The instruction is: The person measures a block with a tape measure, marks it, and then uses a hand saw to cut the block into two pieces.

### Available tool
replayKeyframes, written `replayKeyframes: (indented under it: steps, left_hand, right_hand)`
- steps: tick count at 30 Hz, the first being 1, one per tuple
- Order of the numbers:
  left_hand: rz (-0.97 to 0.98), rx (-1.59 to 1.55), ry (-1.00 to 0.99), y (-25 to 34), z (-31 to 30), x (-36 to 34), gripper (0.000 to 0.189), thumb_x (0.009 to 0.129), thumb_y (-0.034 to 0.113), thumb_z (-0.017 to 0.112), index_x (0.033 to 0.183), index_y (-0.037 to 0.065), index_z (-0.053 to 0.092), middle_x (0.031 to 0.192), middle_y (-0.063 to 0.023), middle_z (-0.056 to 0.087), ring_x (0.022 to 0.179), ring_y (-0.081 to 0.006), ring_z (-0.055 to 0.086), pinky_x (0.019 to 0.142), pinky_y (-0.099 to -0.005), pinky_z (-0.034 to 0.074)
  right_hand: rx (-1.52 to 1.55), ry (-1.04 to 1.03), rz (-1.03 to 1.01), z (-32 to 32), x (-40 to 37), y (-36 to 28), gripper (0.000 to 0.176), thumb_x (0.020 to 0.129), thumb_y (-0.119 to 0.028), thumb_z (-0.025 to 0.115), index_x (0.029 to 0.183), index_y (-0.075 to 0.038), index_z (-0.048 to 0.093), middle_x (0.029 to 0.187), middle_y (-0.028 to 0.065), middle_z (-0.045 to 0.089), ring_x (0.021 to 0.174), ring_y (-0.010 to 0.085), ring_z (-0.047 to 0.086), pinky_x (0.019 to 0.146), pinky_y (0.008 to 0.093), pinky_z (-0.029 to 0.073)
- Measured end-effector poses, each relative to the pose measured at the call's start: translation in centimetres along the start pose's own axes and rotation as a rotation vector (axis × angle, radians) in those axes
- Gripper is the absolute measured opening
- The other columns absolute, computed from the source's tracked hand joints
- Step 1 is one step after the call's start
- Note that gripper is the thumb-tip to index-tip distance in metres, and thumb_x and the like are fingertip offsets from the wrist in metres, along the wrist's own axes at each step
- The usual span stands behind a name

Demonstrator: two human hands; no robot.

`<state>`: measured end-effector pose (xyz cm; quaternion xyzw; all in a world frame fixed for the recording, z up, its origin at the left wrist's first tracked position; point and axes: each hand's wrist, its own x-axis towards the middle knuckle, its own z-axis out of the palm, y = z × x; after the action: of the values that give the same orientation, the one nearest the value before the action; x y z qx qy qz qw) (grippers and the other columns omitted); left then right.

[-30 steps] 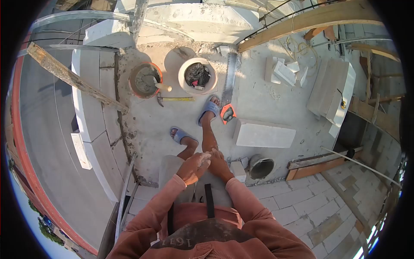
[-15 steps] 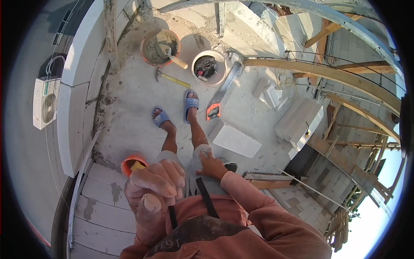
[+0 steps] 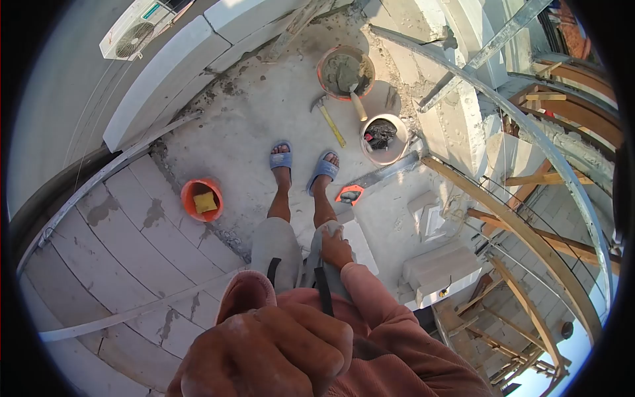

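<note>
My left hand (image 3: 268,351) is curled into a fist close to the camera, its back turned up; the inside of the fingers is hidden. My right hand (image 3: 336,248) lies over the knee of my grey trousers (image 3: 274,245), with no tool visible in it. Beyond my blue sandals (image 3: 324,169) a hammer (image 3: 329,123) with a yellow handle lies on the concrete floor. A handsaw (image 3: 349,194) with an orange and black handle lies to the right of my feet. A trowel (image 3: 358,106) leans in a bucket of grey mortar (image 3: 322,74).
A pale bucket (image 3: 403,140) holds a dark plastic bag. Left of my legs, an orange bucket (image 3: 187,204) contains a yellow sponge (image 3: 205,202). White blocks (image 3: 362,246) lie at the right. Wooden beams (image 3: 503,202) and a metal bar (image 3: 489,86) cross the right side.
The view has turned, shifting the floor items to the right. My left hand has moved down nearer the camera, now back up. My right hand remains at the knee.
</note>
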<state>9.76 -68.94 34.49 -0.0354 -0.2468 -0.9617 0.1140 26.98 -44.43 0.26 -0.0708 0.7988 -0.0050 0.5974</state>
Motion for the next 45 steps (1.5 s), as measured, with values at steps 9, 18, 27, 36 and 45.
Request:
replayKeyframes:
  steps: [9,18,27,36,45]
  left_hand:
    - [-0.003,0.186,-0.091,-2.4,-3.4,-4.0,0.016,0.096,0.024,0.065,0.101,0.008,0.061,0.075,-0.0033,0.058,0.065,-0.0151,0.051,0.061,-0.0343,0.043]
    - [-1.82,1.547,0.49,-13.2,-16.7,-26.1,0.094,0.088,0.067,0.056,0.159,0.013,0.025,0.151,-0.0218,0.044,0.131,-0.0444,0.051,0.11,-0.055,0.039]
    - [-1.982,1.232,0.61,-18.7,-19.0,-28.6,0.102,0.088,0.063,0.059,0.163,0.023,0.002,0.164,-0.0211,0.023,0.146,-0.0427,0.033,0.115,-0.0599,0.032]
    - [-1.893,1.24,0.656,-16.2,-21.6,-30.6,0.091,0.095,0.053,0.054,0.162,0.021,0.002,0.161,-0.0263,0.024,0.137,-0.0497,0.044,0.111,-0.0569,0.038]
    - [-1.849,1.35,0.465,-11.8,-26.6,-34.7,0.092,0.096,0.052,0.053,0.161,0.017,-0.002,0.157,-0.0346,0.024,0.136,-0.0536,0.042,0.112,-0.0569,0.036]
  right_hand:
    - [-0.073,-0.035,-0.081,-2.6,0.9,4.6,0.076,0.087,-0.029,0.065,0.155,-0.017,0.032,0.151,0.0374,0.03,0.114,0.0611,0.056,0.094,0.0556,0.052]
    - [-0.262,-0.118,-0.167,-6.5,3.7,5.8,0.079,0.092,-0.042,0.063,0.157,-0.012,0.027,0.153,0.0377,0.025,0.121,0.0592,0.052,0.1,0.0551,0.049]
    - [-0.423,-0.098,-0.177,-7.2,4.6,4.8,0.073,0.096,-0.044,0.056,0.157,-0.014,0.028,0.151,0.0386,0.025,0.119,0.0576,0.055,0.1,0.0559,0.049]
    - [-0.394,-0.051,-0.18,-5.3,4.1,2.6,0.066,0.096,-0.038,0.057,0.153,-0.013,0.036,0.148,0.0415,0.029,0.108,0.0623,0.057,0.093,0.0569,0.052]
    - [-0.335,0.22,0.026,1.9,3.8,-1.7,0.052,0.095,-0.028,0.054,0.146,-0.015,0.051,0.145,0.0357,0.042,0.103,0.0572,0.061,0.077,0.0635,0.055]
